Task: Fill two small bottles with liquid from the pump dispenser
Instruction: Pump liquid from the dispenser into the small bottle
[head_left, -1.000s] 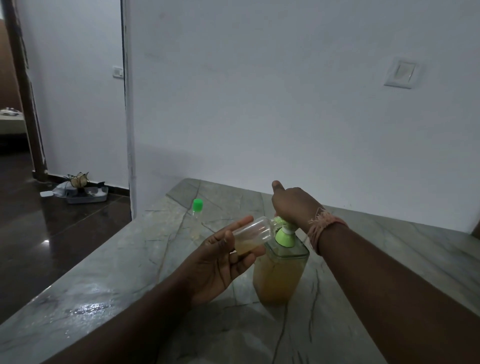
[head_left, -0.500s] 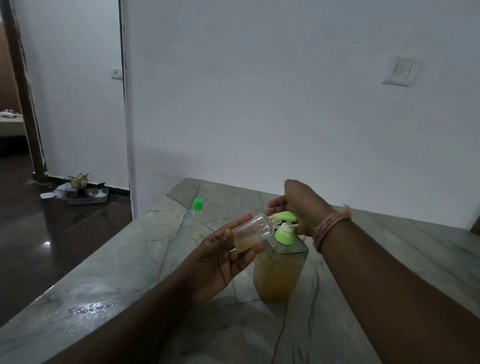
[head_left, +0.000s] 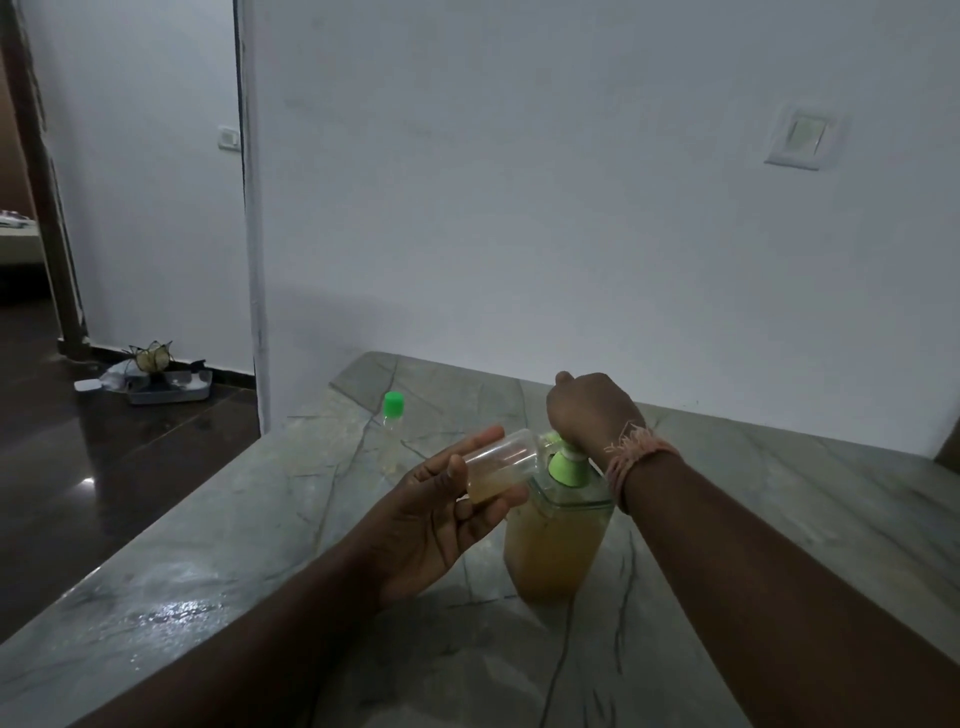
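Note:
A clear pump dispenser with yellow liquid and a green pump head stands on the marble counter. My right hand presses down on the pump head, which sits low and mostly hidden under it. My left hand holds a small clear bottle, tilted on its side with its mouth at the spout; some yellow liquid lies in it. A second small bottle with a green cap stands further back on the counter, to the left.
A white wall with a switch plate runs behind the counter. To the left the counter edge drops to a dark floor, where a grey tray with small items sits by the doorway.
My right hand had lifted off the pump head half a second ago and has now pushed it down again. The left hand and its bottle have stayed at the spout.

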